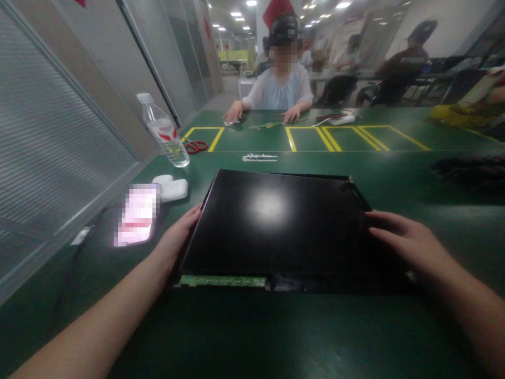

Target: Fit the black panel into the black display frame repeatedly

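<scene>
A black flat display panel [276,221] lies on the green table [276,337] in front of me, a green circuit strip [223,281] along its near edge. My left hand [179,234] is closed against the panel's left edge, fingers curled on it. Over at the right edge, my right hand [402,239] lies with fingers stretched flat and touching the panel.
A lit phone [136,216] and a white case [172,189] lie to the left, a water bottle [163,131] and red scissors [196,146] behind them. A wall with blinds runs along the left. Across the table a person sits, hands [292,113] on yellow-marked areas.
</scene>
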